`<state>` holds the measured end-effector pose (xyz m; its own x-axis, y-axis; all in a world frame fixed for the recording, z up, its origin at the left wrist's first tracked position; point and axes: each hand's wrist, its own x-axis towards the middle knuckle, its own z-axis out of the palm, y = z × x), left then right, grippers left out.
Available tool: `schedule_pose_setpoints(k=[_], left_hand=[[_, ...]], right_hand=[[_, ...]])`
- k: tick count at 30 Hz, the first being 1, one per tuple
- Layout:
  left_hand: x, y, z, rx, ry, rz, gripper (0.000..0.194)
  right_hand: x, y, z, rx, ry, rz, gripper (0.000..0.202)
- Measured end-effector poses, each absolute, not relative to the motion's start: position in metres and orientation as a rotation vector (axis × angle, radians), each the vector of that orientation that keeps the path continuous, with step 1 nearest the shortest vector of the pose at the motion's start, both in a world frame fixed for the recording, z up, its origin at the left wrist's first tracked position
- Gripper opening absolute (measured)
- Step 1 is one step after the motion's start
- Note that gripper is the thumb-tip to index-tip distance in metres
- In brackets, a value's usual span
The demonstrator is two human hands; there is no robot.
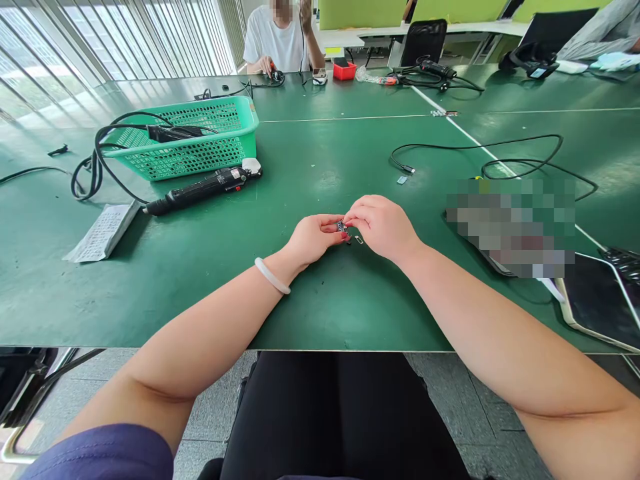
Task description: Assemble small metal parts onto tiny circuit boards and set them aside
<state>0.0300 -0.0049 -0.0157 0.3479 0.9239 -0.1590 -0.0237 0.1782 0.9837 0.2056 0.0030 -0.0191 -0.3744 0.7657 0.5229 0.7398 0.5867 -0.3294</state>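
Observation:
Both hands meet over the middle of the green table [310,307]. My left hand [315,237] pinches a small dark and silvery part [342,227] between thumb and fingers. From the right, my right hand [377,223] has its fingertips closed on the same part, whose details are too small to make out. Just below the fingertips, a small light-coloured rectangular frame [359,239] lies on the table, with a tiny dark bit [349,243] beside it.
A green basket [195,157] with cables and a black electric screwdriver [200,190] are at left, near a paper pad [104,230]. A tablet [600,300] and a blurred item [510,227] lie right. Across the table sits a person [280,40].

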Motion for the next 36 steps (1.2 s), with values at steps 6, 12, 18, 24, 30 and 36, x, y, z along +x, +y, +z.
schedule_pose_setpoints(k=[6,12,18,24,30,36], left_hand=[[0.032,-0.006,-0.013,1.18,0.98,0.838,0.033],[0.032,-0.006,-0.013,1.126,0.94,0.837,0.025],[0.033,-0.008,-0.01,1.053,0.991,0.849,0.032],[0.031,-0.004,-0.007,0.969,1.078,0.914,0.034],[0.029,-0.001,-0.009,0.933,1.088,0.934,0.032],[0.029,-0.002,-0.009,0.936,1.078,0.914,0.023]], right_hand=[[0.204,0.002,-0.018,-1.159,-2.309,-0.111,0.029],[0.199,-0.002,-0.016,-1.209,-2.226,-0.022,0.027],[0.203,-0.001,-0.017,-1.238,-1.975,0.128,0.028],[0.214,0.006,-0.017,-1.507,-2.032,0.331,0.013],[0.212,0.012,-0.027,-1.509,-2.243,0.355,0.013],[0.209,0.006,-0.021,-1.381,-2.111,0.319,0.018]])
